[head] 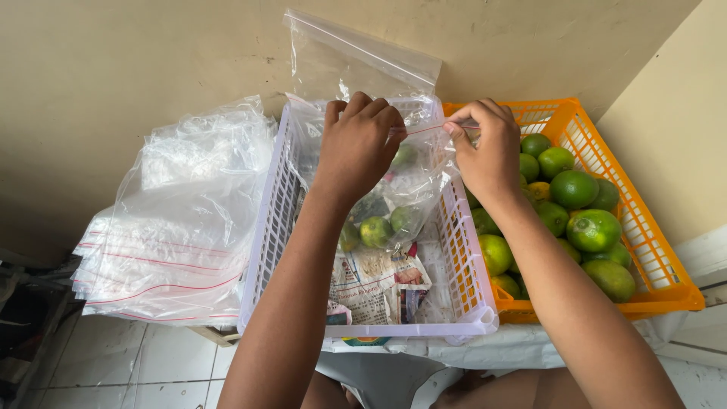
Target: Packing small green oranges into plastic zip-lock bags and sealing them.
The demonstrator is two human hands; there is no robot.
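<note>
Biggest thing first: stack of clear zip bags w/ thin red seal lines, piled flat at left on the table edge, crumpled plastic on top. Next, orange basket at right, roughly half full of green limes, a few yellowish ones mixed in. Just beside it, touching along the side wall, white lattice basket in the middle, long axis running away from the person toward the wall; bottom lined w/ newspaper, printed sheet w/ small colour pics, crumpled flat.

Clear zip bag hangs inside the white basket, upright, long axis vertical, mouth up, bottom resting near the newspaper. Several limes sit low in it, approx. 4-5 seen through the plastic. Seal strip w/ red line runs horizontally left to right betw. the hands. Another empty bag stands up behind, leaning on the wall.

Left hand is above the basket, back of hand up, fingers curled down, closed narrow on the bag's top edge. Right hand is at the same height over the baskets' shared wall, thumb & forefinger pinched tight on the seal strip's right end. Both forearms reach in from below, converging.
</note>
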